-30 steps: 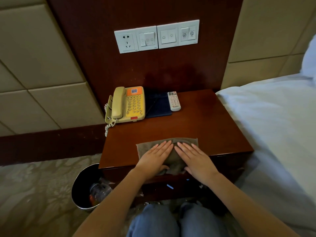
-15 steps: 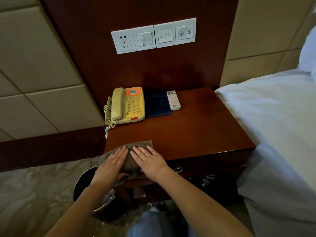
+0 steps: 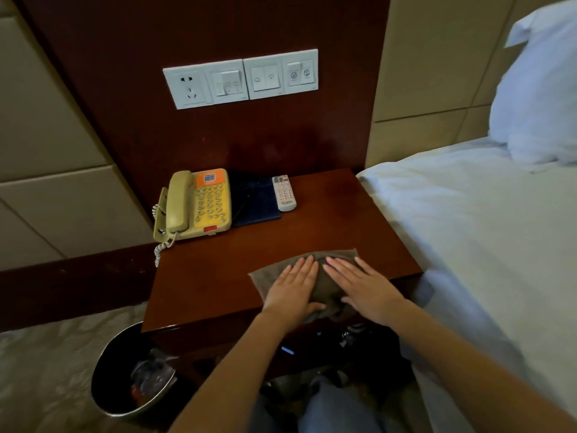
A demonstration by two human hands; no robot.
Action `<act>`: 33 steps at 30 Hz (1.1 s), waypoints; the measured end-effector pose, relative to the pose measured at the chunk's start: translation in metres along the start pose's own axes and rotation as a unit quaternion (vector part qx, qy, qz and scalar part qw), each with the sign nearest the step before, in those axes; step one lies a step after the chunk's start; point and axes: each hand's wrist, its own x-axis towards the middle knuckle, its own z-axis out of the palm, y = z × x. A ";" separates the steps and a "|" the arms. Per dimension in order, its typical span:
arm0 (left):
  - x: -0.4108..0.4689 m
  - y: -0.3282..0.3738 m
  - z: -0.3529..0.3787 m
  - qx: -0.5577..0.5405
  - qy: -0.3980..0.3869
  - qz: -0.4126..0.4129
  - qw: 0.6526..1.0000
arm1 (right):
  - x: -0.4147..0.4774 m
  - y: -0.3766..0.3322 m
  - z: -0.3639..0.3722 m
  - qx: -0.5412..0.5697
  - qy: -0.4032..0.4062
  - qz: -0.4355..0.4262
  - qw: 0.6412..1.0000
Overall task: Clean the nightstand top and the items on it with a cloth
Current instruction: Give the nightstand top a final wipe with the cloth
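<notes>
Left hand (image 3: 293,292) and right hand (image 3: 365,289) lie flat, fingers straight, pressing the cloth (image 3: 265,276) onto the desk (image 3: 218,276) near its front edge; soft, light and apt to bunch, it probably handles best under spread palms.

Head cam, wide-angle, looks fwd/down over nightstand (image 3: 218,276), close range.

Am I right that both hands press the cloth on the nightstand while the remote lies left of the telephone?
No: the head view shows the remote right of the telephone; left hand and right hand do press the cloth on the nightstand.
</notes>
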 end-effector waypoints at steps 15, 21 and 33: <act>0.096 0.094 0.004 0.012 -0.037 0.089 0.995 | -0.055 0.092 0.002 -0.062 0.036 0.095 0.993; 0.062 0.044 0.001 -0.012 -0.049 0.076 0.996 | -0.033 0.048 -0.006 0.001 0.014 0.059 0.998; -0.088 -0.105 -0.013 -0.042 -0.051 -0.050 0.997 | 0.050 -0.087 -0.050 0.101 -0.055 -0.089 0.989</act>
